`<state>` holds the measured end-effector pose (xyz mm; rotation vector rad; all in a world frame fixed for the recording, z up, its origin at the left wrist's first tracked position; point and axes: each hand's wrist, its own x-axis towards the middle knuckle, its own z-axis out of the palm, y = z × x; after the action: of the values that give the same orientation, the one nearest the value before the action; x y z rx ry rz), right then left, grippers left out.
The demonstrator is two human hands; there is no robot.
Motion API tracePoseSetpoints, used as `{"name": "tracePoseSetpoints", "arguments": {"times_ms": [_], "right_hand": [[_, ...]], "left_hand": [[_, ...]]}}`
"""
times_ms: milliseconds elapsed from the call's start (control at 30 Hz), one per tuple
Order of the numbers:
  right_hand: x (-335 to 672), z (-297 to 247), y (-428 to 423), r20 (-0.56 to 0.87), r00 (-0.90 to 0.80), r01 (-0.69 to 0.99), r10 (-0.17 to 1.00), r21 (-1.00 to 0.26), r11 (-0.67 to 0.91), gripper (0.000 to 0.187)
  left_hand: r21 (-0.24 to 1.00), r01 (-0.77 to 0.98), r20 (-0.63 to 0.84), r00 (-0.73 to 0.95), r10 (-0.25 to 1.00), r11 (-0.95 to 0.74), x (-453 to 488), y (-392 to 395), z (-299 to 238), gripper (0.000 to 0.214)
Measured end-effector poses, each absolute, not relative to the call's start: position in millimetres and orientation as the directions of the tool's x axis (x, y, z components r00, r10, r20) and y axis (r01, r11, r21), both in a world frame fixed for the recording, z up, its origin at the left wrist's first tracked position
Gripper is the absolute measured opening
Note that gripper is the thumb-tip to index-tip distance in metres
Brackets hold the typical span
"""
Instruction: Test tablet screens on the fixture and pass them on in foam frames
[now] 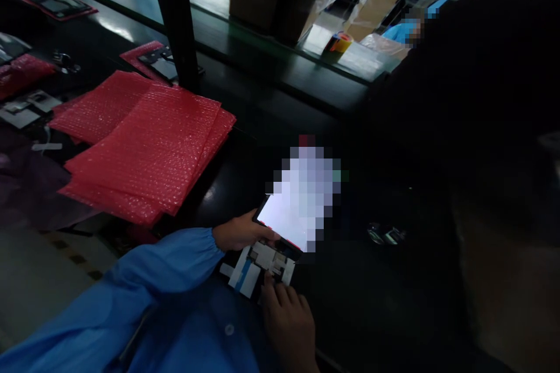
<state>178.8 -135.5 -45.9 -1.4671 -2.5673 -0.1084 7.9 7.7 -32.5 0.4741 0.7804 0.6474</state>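
While my left hand (238,230) grips it, lit panel (282,218): seen from the head camera, it is just beyond my right hand (289,317), its near left corner in my left fingers, its white face turned up.
Long axis: running away from me and leaning a little to the right, the short near edge slanting down from my left hand toward the right.
Far end: pixelated, so I cannot tell its exact outline; red marks sit along the near edge.
Left grip: clamped on the panel's corner, my thumb over the near edge.
Right fingers: curled, the fingertips at the board; I cannot tell whether they press it or hold anything.
Both hands: apart from each other, with the board (264,256) between them.
Board: pale plates and a blue strip (243,274), just below the panel's near edge; whether the two are joined, I cannot tell.
Red bubble wrap (149,151): stacked sheets beyond my left hand and to its left.
Shiny pieces (387,234): small, to the right of both hands, on the black table (350,309).
Black post (172,23): upright, beyond the wrap from my left hand.
Tape roll (340,42): well beyond both hands.
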Motion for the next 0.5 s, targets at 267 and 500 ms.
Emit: {"name": "tracePoseSetpoints", "arguments": {"times_ms": [267,500], "right_hand": [[196,-50,-126,0.328,0.057,0.759,0.943,-0.627,0.173,0.028],[217,-31,-49,-0.058,0.468,0.348,0.882,-0.905,-0.244,0.055]], "left_hand": [[0.595,-0.410,-0.378,0.617,0.691,0.691,6,9,-23,0.034],[0.603,-0.405,-0.269,0.708,0.653,0.688,1,2,-19,0.051]]}}
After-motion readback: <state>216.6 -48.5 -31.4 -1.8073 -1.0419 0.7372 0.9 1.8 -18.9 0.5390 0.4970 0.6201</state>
